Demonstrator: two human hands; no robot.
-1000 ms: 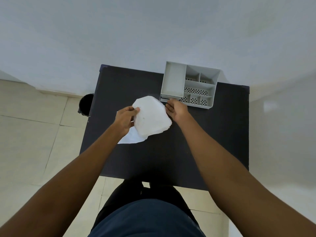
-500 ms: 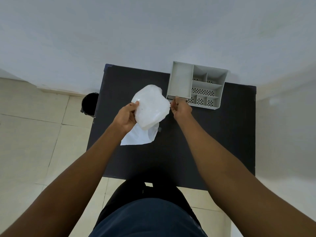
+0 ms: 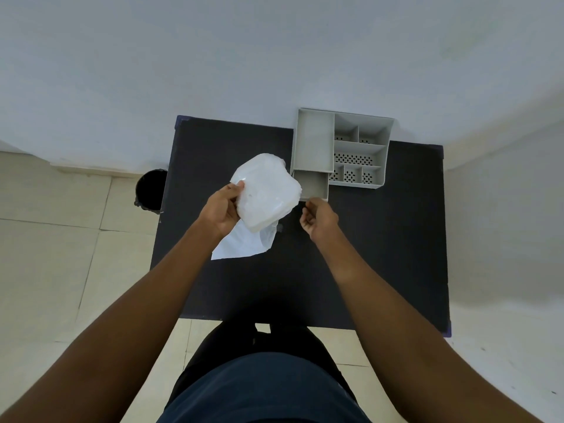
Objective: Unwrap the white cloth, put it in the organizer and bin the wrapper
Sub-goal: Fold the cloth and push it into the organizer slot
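Note:
My left hand [image 3: 221,210] grips the folded white cloth [image 3: 267,190] by its left edge and holds it above the dark table [image 3: 381,239], just left of the grey organizer [image 3: 314,141]. Under the cloth, the empty white wrapper [image 3: 241,247] lies flat on the table. A small drawer [image 3: 311,184] stands pulled out from the organizer's front left corner. My right hand [image 3: 319,219] is curled, with thumb and forefinger pinched at the drawer's front lip.
On the floor by the table's far left corner stands a black bin [image 3: 151,190]. The organizer has one long left compartment and several small perforated ones [image 3: 354,158]. A white wall runs behind the table. My legs are at the near edge.
My left hand raised the cloth off the wrapper and carried it toward the organizer. My right hand left the cloth, took the drawer front and pulled the drawer out toward me.

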